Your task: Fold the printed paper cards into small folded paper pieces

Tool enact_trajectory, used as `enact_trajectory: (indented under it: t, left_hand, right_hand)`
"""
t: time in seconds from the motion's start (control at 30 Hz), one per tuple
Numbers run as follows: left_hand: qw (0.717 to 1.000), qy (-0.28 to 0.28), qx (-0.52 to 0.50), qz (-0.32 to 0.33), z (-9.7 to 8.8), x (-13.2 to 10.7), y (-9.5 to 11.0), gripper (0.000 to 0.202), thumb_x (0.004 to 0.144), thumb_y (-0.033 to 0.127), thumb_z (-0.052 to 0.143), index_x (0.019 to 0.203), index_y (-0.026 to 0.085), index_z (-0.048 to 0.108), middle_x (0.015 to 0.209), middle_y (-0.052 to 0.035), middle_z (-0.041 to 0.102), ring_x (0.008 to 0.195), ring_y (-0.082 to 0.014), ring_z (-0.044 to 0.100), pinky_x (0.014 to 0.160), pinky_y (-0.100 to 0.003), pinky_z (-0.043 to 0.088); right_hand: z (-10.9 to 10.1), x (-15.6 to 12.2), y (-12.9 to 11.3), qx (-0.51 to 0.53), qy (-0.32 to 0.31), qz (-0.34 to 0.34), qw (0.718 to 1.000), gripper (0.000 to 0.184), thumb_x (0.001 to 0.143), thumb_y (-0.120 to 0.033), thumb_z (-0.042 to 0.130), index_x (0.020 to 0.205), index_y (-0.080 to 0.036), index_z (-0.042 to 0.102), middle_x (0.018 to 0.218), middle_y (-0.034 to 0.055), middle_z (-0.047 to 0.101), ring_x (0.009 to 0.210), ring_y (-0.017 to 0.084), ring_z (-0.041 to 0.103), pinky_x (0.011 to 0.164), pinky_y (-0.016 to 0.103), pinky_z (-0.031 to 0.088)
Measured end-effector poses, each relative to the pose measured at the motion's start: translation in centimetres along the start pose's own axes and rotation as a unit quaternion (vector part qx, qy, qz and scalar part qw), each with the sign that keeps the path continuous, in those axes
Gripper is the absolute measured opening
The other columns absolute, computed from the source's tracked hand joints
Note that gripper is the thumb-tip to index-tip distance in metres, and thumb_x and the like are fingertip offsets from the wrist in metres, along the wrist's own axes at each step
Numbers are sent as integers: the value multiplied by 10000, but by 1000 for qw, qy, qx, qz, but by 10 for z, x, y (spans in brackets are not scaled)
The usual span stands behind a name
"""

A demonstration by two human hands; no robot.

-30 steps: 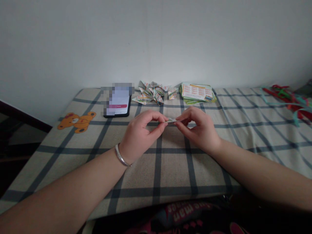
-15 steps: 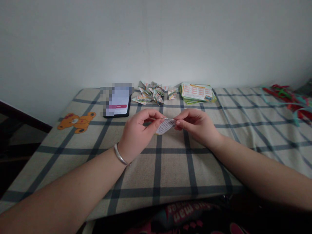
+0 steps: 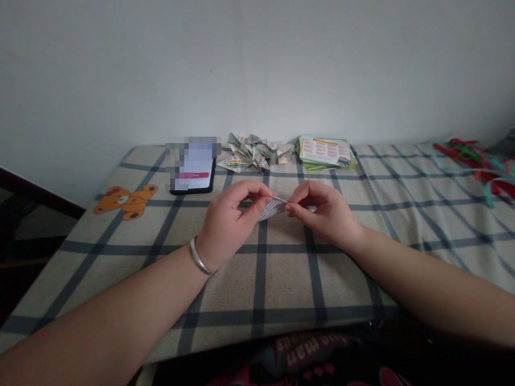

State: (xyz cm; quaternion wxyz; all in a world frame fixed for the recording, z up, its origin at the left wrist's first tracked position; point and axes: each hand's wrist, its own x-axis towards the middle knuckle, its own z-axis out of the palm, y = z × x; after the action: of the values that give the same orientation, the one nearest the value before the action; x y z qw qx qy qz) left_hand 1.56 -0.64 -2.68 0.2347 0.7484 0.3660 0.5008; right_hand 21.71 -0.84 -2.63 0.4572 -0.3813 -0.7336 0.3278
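Observation:
A small folded piece of printed paper [image 3: 275, 208] is held just above the table between my two hands. My left hand [image 3: 237, 217] pinches its left side between thumb and fingers, and a silver bracelet [image 3: 198, 257] circles that wrist. At the paper's right end, my right hand [image 3: 322, 212] pinches its upper corner with thumb and forefinger. The fingers cover part of the paper, so its full folded shape is hidden.
Behind my hands lie several folded paper pieces [image 3: 251, 153], with a stack of printed cards [image 3: 325, 153] to their right. A phone [image 3: 195, 166] and a bear cutout [image 3: 126, 202] are at the left. Colourful ribbons [image 3: 478, 163] lie far right on the checked tablecloth [image 3: 289, 279].
The paper has tilted, so less of its printed face shows. My right fingertips have moved slightly left along its edge; both hands keep hold of it.

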Motion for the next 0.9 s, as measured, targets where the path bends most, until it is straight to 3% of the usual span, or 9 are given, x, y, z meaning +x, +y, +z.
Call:
enact_trajectory:
  t: [0.33, 0.67, 0.9]
  left_hand:
    - [1000, -3, 26, 3, 0, 1, -2, 85, 907, 205, 547, 935, 189, 626, 934, -33, 709, 886, -149, 676, 834, -281, 546]
    - [1000, -8, 18, -2, 2, 0, -4, 93, 903, 192, 548, 947, 195, 631, 959, -43, 711, 927, -166, 676, 852, -301, 546]
    - [1000, -15, 16, 11, 1, 0, -1, 72, 899, 189, 558, 935, 192, 619, 941, -38, 704, 905, -159, 676, 839, -294, 553]
  right_hand:
    - [-1, 0, -1, -122, 27, -77, 989, 137, 830, -292, 697, 785, -183, 627, 714, 5, 644, 616, 97, 570, 554, 229, 474]
    - [2, 1, 1, -105, 15, -47, 993, 126, 818, -274, 699, 805, -183, 612, 716, 3, 635, 622, 104, 578, 564, 236, 477]
    - [0, 2, -2, -122, 19, -64, 990, 89, 854, -267, 661, 832, -183, 645, 748, 13, 641, 650, 107, 572, 588, 238, 472]
